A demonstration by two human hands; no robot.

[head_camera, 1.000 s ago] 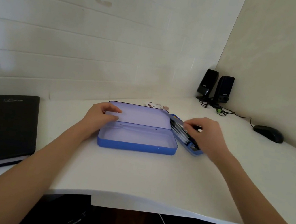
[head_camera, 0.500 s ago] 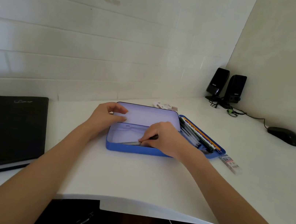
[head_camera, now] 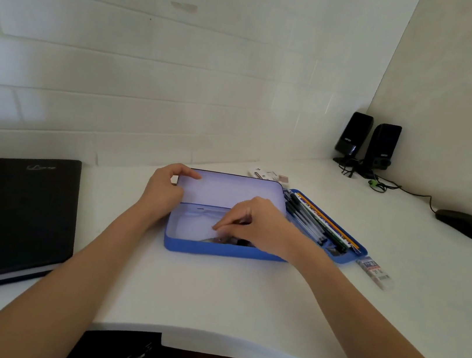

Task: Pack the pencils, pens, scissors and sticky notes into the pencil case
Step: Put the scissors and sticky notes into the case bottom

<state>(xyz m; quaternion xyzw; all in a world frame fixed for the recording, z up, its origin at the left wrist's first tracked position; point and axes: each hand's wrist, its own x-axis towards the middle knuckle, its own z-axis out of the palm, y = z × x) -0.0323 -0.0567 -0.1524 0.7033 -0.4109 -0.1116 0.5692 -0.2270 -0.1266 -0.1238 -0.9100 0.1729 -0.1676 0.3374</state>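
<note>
A blue pencil case (head_camera: 219, 251) lies open on a white desk (head_camera: 211, 297), its lid raised toward the far wall. The person's left hand (head_camera: 162, 191) grips the lid's left edge, likely to keep it open and steady. The right hand (head_camera: 255, 224) reaches into the near tray with fingers pinched on a dark pen (head_camera: 231, 241), apparently laying it along the near wall. Just right of the case, a second blue tray (head_camera: 345, 258) holds the remaining pens and pencils (head_camera: 316, 224). A small labelled box (head_camera: 375, 271) lies beside it. Small packets (head_camera: 269, 176) sit behind the lid. A black laptop (head_camera: 6, 212) lies left; speakers (head_camera: 367, 144) and a mouse (head_camera: 463, 225) stand far right, well apart. Scissors are not visible.
</note>
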